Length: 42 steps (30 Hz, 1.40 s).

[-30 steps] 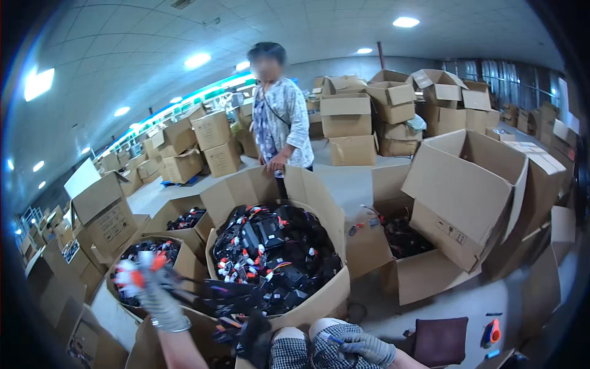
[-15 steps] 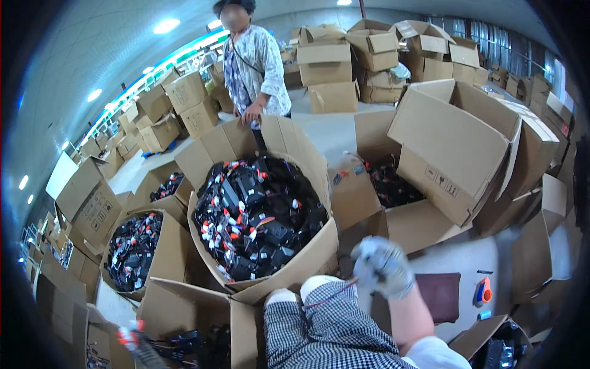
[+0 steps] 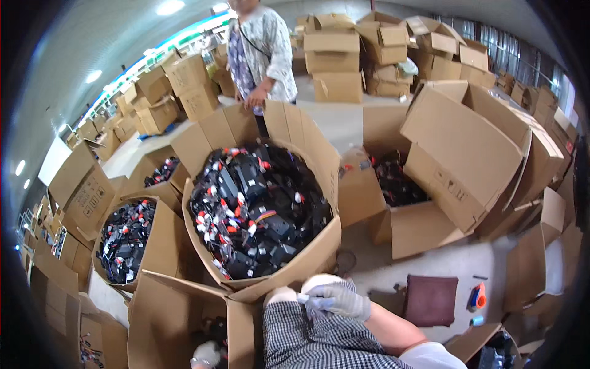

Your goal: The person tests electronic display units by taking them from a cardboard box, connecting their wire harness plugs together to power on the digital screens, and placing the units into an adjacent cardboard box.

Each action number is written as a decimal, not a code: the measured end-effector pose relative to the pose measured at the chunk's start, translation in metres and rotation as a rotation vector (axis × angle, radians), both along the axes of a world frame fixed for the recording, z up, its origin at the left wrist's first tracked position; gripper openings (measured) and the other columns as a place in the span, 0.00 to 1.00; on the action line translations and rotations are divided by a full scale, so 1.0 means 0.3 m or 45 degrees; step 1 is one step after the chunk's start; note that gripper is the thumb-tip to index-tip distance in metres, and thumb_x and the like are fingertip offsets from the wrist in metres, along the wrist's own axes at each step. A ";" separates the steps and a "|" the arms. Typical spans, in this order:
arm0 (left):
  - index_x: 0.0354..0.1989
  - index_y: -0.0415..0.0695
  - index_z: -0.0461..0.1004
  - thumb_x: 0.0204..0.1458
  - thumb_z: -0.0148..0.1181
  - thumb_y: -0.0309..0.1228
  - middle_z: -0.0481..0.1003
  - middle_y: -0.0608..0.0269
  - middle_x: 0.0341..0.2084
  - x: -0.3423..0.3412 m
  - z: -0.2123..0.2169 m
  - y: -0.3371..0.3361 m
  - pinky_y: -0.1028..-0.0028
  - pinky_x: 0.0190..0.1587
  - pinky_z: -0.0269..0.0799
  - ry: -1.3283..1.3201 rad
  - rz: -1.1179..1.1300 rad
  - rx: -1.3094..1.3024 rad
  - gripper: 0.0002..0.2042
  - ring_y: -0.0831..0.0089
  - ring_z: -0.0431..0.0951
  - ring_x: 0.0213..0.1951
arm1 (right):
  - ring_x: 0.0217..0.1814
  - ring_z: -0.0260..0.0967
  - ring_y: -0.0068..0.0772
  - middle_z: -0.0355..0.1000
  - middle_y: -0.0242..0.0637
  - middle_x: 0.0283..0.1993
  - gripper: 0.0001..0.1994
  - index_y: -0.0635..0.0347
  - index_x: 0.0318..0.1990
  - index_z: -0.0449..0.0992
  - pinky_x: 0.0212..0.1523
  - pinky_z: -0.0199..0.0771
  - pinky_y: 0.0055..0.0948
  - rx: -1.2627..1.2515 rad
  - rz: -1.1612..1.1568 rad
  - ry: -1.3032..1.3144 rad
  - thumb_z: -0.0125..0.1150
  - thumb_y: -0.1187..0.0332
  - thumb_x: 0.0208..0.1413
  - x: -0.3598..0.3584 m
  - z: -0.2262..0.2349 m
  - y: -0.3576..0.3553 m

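Note:
My right hand (image 3: 337, 301), in a grey-white work glove, is held over my checkered-clothed lap (image 3: 301, 335). Its fingers are closed, with a small pale tip at their end; what they hold is not clear. Down inside an open cardboard box (image 3: 166, 313) at the lower left is my left hand (image 3: 206, 355), also gloved. Its fingers are hidden or blurred, beside dark parts (image 3: 215, 326) in the box. Ahead of my knees stands a large box (image 3: 295, 264) heaped with black plastic adapter-like units (image 3: 270, 209) and cables with red and white connectors.
Smaller boxes of similar black parts (image 3: 126, 240) stand at the left and behind right (image 3: 399, 181). A person (image 3: 264, 55) stands beyond the large box, one hand at its flap. On the floor at right lie a maroon pad (image 3: 432, 300) and an orange-and-blue tape dispenser (image 3: 478, 297).
My right hand has moved left and down over my lap; the wires trailing from it no longer show. My left hand has gone right, into the box; its red-and-white connectors are out of sight.

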State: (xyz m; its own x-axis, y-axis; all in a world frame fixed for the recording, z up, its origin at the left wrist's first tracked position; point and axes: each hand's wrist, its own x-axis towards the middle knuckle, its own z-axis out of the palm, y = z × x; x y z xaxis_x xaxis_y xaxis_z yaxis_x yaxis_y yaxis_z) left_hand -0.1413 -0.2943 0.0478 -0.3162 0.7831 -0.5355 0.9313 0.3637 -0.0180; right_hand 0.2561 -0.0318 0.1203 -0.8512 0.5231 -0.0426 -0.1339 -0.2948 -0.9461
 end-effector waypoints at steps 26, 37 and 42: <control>0.40 0.42 0.73 0.54 0.54 0.30 0.75 0.51 0.34 0.271 0.260 1.300 0.63 0.41 0.69 -0.101 -0.300 1.327 0.08 0.55 0.75 0.37 | 0.12 0.63 0.33 0.67 0.32 0.17 0.07 0.54 0.34 0.72 0.12 0.62 0.32 1.526 -0.504 -0.786 0.53 0.62 0.55 -0.085 -0.213 0.001; 0.40 0.39 0.72 0.44 0.66 0.40 0.74 0.64 0.27 0.325 0.692 1.038 0.80 0.30 0.69 -1.923 0.094 1.605 0.20 0.77 0.74 0.25 | 0.14 0.65 0.35 0.67 0.37 0.16 0.13 0.55 0.35 0.75 0.16 0.63 0.32 1.243 -0.760 -0.537 0.51 0.55 0.58 -0.064 -0.199 0.019; 0.38 0.41 0.76 0.47 0.63 0.49 0.73 0.67 0.34 0.447 0.595 0.903 0.75 0.48 0.64 -1.375 -0.116 1.710 0.22 0.75 0.73 0.40 | 0.15 0.55 0.13 0.64 0.25 0.16 0.17 0.63 0.39 0.77 0.16 0.50 0.12 -0.460 -0.442 0.212 0.55 0.56 0.59 0.006 0.075 0.062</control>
